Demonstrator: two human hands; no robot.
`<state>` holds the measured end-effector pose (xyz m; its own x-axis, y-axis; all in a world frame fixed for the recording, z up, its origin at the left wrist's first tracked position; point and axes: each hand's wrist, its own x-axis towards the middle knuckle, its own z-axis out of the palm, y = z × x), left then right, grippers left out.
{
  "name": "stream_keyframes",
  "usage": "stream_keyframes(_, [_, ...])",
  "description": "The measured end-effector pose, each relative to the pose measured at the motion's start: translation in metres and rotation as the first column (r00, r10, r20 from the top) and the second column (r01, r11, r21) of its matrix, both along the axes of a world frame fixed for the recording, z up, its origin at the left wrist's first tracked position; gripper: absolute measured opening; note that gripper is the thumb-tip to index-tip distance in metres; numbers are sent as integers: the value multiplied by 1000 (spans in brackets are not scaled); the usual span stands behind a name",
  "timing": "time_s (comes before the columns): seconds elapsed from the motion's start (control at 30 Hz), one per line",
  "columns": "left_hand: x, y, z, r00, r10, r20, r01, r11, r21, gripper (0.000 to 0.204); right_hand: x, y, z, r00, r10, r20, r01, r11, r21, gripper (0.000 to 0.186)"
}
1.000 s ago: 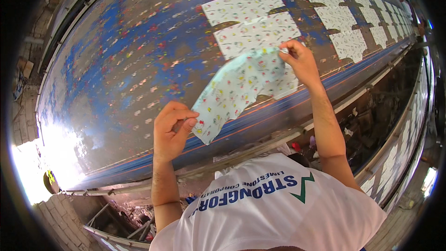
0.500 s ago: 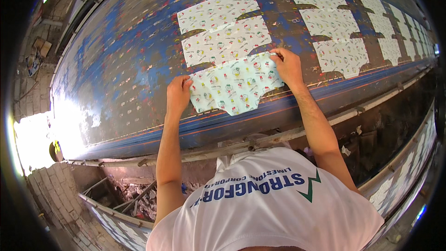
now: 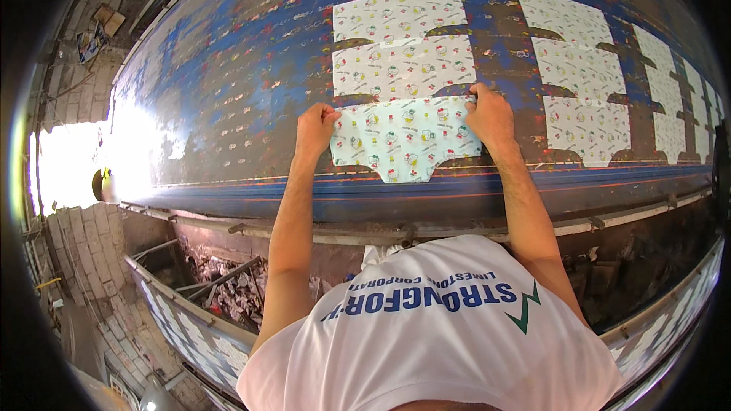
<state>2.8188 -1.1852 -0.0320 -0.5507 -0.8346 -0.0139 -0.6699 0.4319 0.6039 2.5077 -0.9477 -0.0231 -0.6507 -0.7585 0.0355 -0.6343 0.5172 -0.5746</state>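
A pale cut fabric panel (image 3: 396, 141), printed all over with small coloured cartoon figures, lies spread near the front edge of the long table. It has a straight upper edge, curved cut-outs at the sides and a narrow tab at the bottom. My left hand (image 3: 314, 131) pinches its upper left corner between thumb and fingers. At the upper right corner my right hand (image 3: 492, 118) grips it the same way. The panel's upper edge meets a matching panel (image 3: 403, 65), beyond which is another printed panel (image 3: 400, 15).
More printed panels (image 3: 586, 125) lie in columns to the right on the worn blue and brown tabletop (image 3: 251, 122). A rail (image 3: 457, 227) runs along the table's near side. Below left is a heap of scraps (image 3: 240, 281); behind me another table (image 3: 190, 335) carries similar panels.
The view has turned and shifted, so the table's front edge looks more level. Both hands keep hold of the panel's upper corners, and its upper edge looks straighter along the panel beyond.
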Motion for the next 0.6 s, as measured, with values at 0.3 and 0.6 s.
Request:
stream_keyframes(0.3, [-5,-2,0,997,21,70,-20,999,-25,24,-9,-1,1,993,88,82,-95,991,90,19])
stream_keyframes(0.6, [-15,-1,6,984,-63,166,70,997,-39,19,-9,-2,4,985,147,93,-150,988,27,21])
